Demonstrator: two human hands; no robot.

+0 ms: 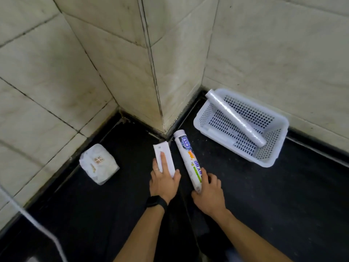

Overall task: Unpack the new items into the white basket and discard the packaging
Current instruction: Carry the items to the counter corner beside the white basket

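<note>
On the black counter, my left hand (164,180) grips a white paper wrapper (164,157) that points away from me, index finger stretched along it. Just to its right lies a printed roll in its package (189,161), and my right hand (208,193) holds its near end. The white perforated basket (268,157) stands at the right against the wall. A plain clear-film roll (235,118) lies diagonally in the basket, its far end resting over the rim.
A white plastic bag (98,164) with a printed label sits on the counter at the left, near the tiled wall. A protruding tiled wall corner (160,103) meets the counter just beyond the wrapper. A white cord (28,216) crosses the lower left.
</note>
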